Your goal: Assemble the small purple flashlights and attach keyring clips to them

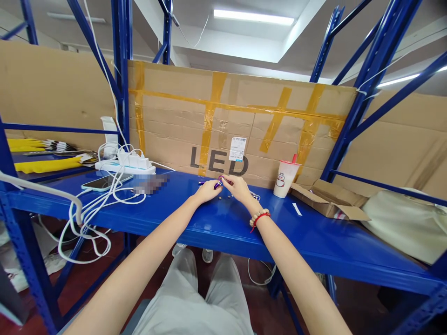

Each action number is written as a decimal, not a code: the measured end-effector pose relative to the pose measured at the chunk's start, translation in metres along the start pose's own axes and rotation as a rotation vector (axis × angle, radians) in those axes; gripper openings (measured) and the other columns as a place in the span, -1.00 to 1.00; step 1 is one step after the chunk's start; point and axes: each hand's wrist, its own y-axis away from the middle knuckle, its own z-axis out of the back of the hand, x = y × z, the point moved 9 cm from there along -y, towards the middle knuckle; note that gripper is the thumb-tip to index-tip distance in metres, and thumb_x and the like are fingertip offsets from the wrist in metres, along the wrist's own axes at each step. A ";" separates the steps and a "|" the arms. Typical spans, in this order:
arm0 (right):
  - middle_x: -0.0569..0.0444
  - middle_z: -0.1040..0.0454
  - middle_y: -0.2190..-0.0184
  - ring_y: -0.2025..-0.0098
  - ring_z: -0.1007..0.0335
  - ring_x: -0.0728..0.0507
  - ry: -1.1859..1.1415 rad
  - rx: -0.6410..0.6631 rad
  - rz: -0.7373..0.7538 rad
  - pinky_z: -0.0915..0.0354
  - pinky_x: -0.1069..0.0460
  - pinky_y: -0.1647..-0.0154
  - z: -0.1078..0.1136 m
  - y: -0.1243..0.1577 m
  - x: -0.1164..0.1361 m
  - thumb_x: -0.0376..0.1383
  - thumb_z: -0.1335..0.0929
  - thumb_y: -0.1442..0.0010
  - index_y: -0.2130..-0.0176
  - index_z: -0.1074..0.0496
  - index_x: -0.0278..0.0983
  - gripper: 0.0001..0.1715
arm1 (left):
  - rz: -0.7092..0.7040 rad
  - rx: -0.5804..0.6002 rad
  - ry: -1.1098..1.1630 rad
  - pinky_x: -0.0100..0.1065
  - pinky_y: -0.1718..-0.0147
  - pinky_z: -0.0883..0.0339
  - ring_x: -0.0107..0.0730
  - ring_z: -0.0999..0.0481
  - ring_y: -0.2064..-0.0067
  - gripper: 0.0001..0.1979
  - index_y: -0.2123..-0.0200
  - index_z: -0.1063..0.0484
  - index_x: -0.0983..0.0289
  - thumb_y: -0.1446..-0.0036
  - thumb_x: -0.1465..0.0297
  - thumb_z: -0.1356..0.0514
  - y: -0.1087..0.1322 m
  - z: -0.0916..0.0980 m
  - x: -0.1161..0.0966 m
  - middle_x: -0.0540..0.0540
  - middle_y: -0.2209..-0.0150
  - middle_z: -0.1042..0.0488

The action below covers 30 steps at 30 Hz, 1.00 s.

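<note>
Over the middle of the blue table, my left hand (pixel 206 191) is closed round a small dark purple object (pixel 218 184) with a shiny part; its kind is too small to make out. The fingertips of my right hand (pixel 238 187) are pinched together right at that object's end, and what lies between them is hidden. A thin dark piece (pixel 201 183) shows just past my left hand. Below the hands lie tiny brown bits (pixel 220 198). Some small silvery pieces (pixel 256 196) are partly covered by my right wrist, which wears a beaded bracelet (pixel 260 217).
A cup with a red straw (pixel 286 179) and an open cardboard box (pixel 330 200) stand right, beside a pale bag (pixel 405 223). At left are a phone (pixel 104 182), a power strip (pixel 125 166) and tangled white cables (pixel 92 209). Taped cardboard (pixel 167 121) closes off the back.
</note>
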 end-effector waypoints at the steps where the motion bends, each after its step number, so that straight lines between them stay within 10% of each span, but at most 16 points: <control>1: 0.03 -0.51 0.39 0.41 -0.30 -0.05 0.009 0.026 0.007 -0.05 0.09 0.43 -0.003 0.000 0.002 -0.17 -0.21 -0.27 0.20 -0.53 -0.24 -0.64 | -0.005 -0.002 0.014 -0.39 0.44 -0.12 -0.37 -0.34 0.44 -0.82 0.56 -0.22 0.25 -0.07 0.37 -0.07 0.000 0.000 -0.001 0.01 0.51 -0.38; 30: 0.01 -0.54 0.32 0.36 -0.35 -0.06 -0.215 0.050 0.058 -0.19 0.09 0.34 -0.017 -0.002 -0.001 -0.15 -0.23 -0.25 0.07 -0.52 -0.30 -0.57 | 0.398 0.154 0.528 -0.43 0.68 0.15 -0.61 -0.01 0.70 -0.75 0.64 -0.15 0.26 0.04 0.47 -0.18 0.013 -0.017 0.011 -0.10 0.74 -0.12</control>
